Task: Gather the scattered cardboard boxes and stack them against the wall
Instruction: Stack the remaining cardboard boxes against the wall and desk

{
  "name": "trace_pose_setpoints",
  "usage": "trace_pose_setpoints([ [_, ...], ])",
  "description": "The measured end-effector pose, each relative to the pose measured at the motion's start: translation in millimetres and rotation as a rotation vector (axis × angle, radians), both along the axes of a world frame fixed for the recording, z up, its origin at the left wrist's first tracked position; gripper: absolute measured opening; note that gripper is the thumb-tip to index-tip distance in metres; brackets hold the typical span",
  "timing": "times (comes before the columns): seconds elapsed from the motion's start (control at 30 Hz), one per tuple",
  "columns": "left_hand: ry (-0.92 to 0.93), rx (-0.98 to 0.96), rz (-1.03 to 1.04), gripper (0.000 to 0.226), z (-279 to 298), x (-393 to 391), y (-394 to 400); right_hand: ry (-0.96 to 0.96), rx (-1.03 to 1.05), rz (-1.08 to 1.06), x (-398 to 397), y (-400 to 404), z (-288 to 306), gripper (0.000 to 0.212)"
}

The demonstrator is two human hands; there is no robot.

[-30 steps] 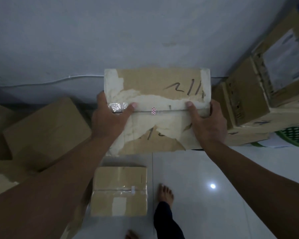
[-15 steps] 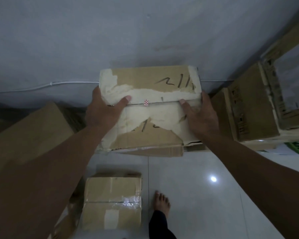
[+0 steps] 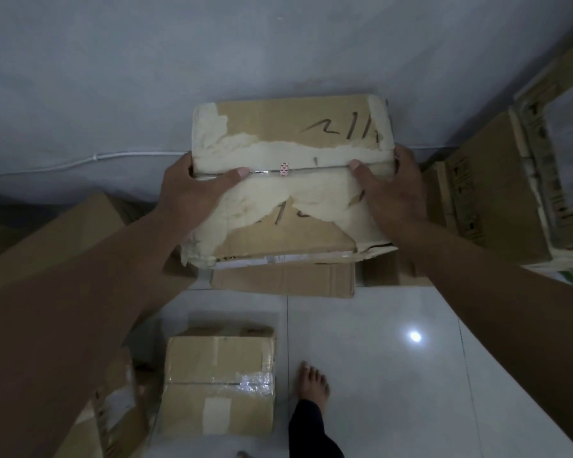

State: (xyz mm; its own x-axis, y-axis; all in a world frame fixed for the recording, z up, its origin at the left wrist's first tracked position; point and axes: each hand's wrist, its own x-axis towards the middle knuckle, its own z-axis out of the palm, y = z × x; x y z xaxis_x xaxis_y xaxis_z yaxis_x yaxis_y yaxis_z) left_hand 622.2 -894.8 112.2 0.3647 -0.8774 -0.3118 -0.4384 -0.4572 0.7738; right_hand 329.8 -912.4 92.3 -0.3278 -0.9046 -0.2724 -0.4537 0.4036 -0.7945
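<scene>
dim grey wall (image 3: 278,44) and glossy white tiled floor (image 3: 394,375) fill the background. both hands grip one torn cardboard box (image 3: 288,183) by its sides: the left hand (image 3: 192,190) wraps the left edge with its thumb lying on the top seam, and the right hand (image 3: 394,193) wraps the right edge, thumb also on the seam. the box has ragged pale tape, dark scrawled marks and a small red-and-white sticker (image 3: 284,169) on the seam. its far edge is close against the wall, and it sits above a plainer brown box (image 3: 283,279) on the floor. a white cable (image 3: 113,157) runs along the wall at left. more boxes stand to the right (image 3: 497,200) and left (image 3: 57,239). nearer, a small taped box (image 3: 220,381) sits on the floor beside a bare foot (image 3: 313,383).
</scene>
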Motion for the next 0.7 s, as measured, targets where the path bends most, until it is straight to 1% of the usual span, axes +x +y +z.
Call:
trace_pose_setpoints([
  [0.17, -0.083, -0.004, 0.005, 0.078, 2, -3, -1, -0.007, -0.012, 0.008, 2, -4, 0, 0.091],
  [0.23, -0.181, -0.008, 0.028, 0.080, 5, -6, 2, 0.019, -0.011, 0.019, 4, -2, 1, 0.092],
  [0.33, -0.289, -0.014, 0.092, 0.083, 6, -13, 8, 0.040, -0.040, 0.018, 7, -1, 3, 0.083],
  [0.5, -0.300, -0.015, 0.117, 0.074, 6, -21, 4, 0.031, -0.063, 0.006, 5, -3, 2, 0.066],
  [0.7, -0.358, -0.063, 0.115, 0.075, -5, -17, -9, 0.023, -0.082, -0.038, 10, -14, -3, 0.070],
])
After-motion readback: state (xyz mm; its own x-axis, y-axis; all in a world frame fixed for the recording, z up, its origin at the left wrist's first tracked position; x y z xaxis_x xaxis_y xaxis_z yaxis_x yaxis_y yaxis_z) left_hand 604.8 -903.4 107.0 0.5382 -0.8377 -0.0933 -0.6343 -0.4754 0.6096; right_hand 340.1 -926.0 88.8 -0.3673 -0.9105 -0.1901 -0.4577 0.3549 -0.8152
